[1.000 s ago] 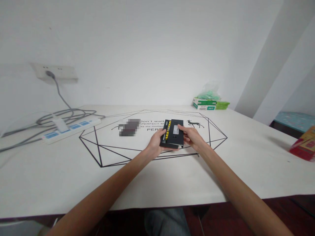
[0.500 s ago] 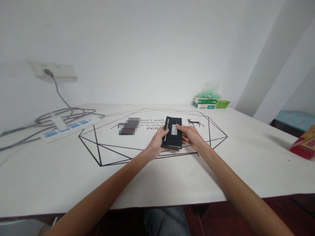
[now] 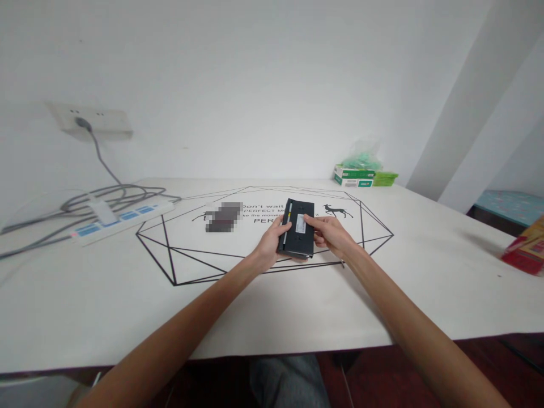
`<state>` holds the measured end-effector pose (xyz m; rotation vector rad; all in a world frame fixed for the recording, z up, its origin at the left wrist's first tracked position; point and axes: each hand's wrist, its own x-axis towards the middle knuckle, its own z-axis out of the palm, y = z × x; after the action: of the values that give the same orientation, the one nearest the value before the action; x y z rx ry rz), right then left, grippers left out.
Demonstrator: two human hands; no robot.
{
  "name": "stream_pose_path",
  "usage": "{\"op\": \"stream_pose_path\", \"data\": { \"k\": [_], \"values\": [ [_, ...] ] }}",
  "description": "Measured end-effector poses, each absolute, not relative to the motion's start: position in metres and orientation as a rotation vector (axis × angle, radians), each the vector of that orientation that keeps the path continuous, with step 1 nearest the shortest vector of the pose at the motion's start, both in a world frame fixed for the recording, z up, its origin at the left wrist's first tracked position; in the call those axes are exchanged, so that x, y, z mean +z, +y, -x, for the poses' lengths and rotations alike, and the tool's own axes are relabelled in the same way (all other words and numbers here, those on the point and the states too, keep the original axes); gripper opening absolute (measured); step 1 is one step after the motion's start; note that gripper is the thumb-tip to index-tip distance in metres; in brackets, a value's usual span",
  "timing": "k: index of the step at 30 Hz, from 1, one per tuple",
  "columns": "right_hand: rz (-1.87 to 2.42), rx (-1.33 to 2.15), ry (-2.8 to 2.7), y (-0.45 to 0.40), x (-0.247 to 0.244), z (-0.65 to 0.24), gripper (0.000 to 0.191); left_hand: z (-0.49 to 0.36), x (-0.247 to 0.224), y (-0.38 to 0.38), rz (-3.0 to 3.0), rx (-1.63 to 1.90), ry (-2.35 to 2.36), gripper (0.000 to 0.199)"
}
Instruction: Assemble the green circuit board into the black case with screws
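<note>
Above the white table, I hold a flat black rectangular device tilted, with a white label on its upper face. A pale strip with a small yellow mark runs along its left side, and the lower edge shows two layers. My left hand grips the left edge, thumb on top and fingers underneath. On the other side, my right hand pinches the right edge, its thumb at the label and its fingers curled below. The device's underside is hidden.
A dark pixelated item lies left of my hands. Further left are a power strip and coiled grey cables. Green-and-white boxes with a plastic bag stand at the back right. A red-and-yellow box is at the right edge.
The device has tilted slightly, and its lower edge sits a little higher and further left. Both hands keep nearly the same grip.
</note>
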<state>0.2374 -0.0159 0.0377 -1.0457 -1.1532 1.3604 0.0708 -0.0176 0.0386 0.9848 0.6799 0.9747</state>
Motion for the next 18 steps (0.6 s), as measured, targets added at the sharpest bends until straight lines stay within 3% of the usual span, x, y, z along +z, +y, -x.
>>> {"op": "stream_pose_path", "data": {
  "k": [18],
  "values": [
    [1.043,1.286,-1.255,-0.0128,0.0372,-0.2413,0.043,-0.0704,0.0377,-0.0167,-0.996,0.985,0.628,0.041]
  ]
}}
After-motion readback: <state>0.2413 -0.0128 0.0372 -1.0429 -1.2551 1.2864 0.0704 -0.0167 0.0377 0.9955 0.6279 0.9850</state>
